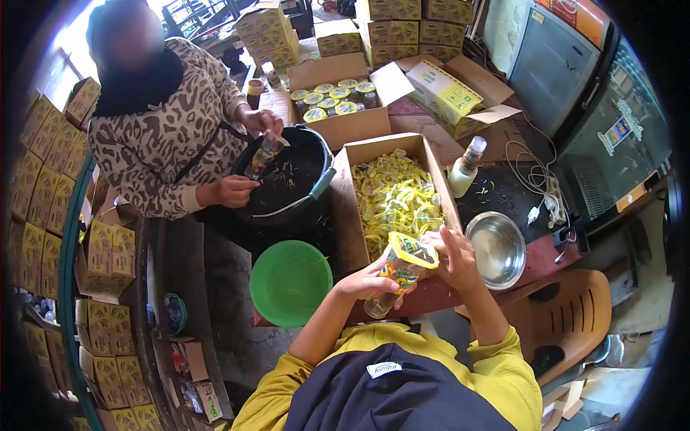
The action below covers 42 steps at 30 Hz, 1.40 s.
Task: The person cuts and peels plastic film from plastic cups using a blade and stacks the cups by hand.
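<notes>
My left hand is wrapped round a clear plastic cup with a colourful printed side and a yellow-edged film over its mouth. The cup is tilted, its sealed mouth towards my right hand. At that yellow edge, the fingers of my right hand are bent against the rim, with one finger raised; the exact pinch is partly hidden. Just beyond both hands stands an open cardboard box full of yellow and clear film scraps. A steel bowl lies right of my right hand.
Across the table a co-worker holds a similar cup over a black bucket. A green basin sits at left. Behind are a box of sealed cups, a bottle and a cable. An orange chair is at right.
</notes>
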{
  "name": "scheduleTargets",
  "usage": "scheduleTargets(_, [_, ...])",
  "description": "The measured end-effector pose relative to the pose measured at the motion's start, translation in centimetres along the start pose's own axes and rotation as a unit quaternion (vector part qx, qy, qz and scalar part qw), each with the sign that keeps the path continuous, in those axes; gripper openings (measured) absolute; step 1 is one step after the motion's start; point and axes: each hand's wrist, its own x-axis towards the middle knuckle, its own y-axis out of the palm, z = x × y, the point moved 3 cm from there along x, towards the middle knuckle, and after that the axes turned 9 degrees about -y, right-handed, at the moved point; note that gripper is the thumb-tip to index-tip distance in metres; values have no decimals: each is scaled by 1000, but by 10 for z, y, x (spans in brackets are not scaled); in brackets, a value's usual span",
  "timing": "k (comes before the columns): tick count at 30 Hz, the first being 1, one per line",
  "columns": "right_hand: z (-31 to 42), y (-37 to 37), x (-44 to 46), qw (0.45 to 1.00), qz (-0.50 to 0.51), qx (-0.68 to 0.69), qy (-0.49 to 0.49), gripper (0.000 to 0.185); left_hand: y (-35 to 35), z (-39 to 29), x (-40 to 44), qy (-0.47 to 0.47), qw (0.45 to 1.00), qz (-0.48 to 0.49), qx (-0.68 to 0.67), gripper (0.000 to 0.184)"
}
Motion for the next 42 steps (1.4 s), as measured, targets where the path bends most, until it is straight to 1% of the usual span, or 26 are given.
scheduleTargets(2, [4, -1, 1, 999, 22, -25, 5, 55, 0, -8, -9, 6, 996, -38, 80, 66])
scheduleTargets(5, [0, -4, 3, 999, 26, -45, 2, 57, 3, -25, -7, 104, 963, -114, 222, 68])
scheduleTargets(6, [-4, -5, 4, 999, 31, -44, -9, 57, 0, -25, -8, 88, 965, -113, 219, 67])
scheduleTargets(9, [-19, -6, 2, 998, 47, -39, -33, 57, 3, -23, -4, 69, 959, -195, 193, 64])
scheduleTargets(10, [-24, -7, 2, 997, 58, -35, -37, 56, 1, -20, 3, 77, 954, -217, 192, 66])
scheduleTargets(13, [-41, -11, 9, 994, 74, -26, -69, 54, 13, -22, 25, 160, 894, -289, 302, 70])
scheduleTargets(14, [-46, -15, 11, 993, 83, -23, -77, 54, 21, -22, 31, 152, 884, -319, 308, 73])
scheduleTargets(15, [-50, -18, 11, 992, 94, -20, -83, 54, 22, -20, 41, 194, 880, -322, 290, 72])
scheduleTargets(17, [-61, -24, 10, 991, 94, -1, -92, 53, 22, -17, 55, 204, 862, -350, 304, 71])
scheduleTargets(20, [-72, -35, 11, 991, 81, 20, -107, 52, 22, -12, 68, 233, 836, -375, 327, 70])
scheduleTargets(21, [-74, -40, 15, 990, 69, 16, -125, 53, 28, -15, 71, 231, 839, -376, 319, 68])
scheduleTargets(23, [-79, -45, 15, 986, 62, 19, -154, 53, 34, -18, 73, 219, 809, -392, 379, 66])
scheduleTargets(25, [-80, -51, 20, 984, 64, 15, -163, 54, 43, -21, 75, 213, 801, -408, 382, 64])
scheduleTargets(27, [-81, -54, 21, 984, 62, 11, -167, 54, 42, -18, 77, 225, 805, -407, 369, 64])
scheduleTargets(30, [-80, -57, 20, 982, 64, 5, -179, 55, 42, -16, 77, 211, 809, -410, 365, 63])
scheduleTargets(34, [-75, -55, 20, 981, 59, -1, -185, 56, 40, -10, 72, 219, 822, -403, 339, 61])
scheduleTargets(37, [-74, -51, 19, 980, 55, -4, -190, 56, 39, -10, 69, 217, 816, -402, 354, 60])
scheduleTargets(40, [-73, -50, 19, 981, 44, 0, -187, 56, 37, -7, 69, 201, 844, -389, 308, 57])
scheduleTargets(42, [-74, -51, 19, 982, 35, -5, -186, 55, 36, -9, 71, 212, 850, -374, 304, 54])
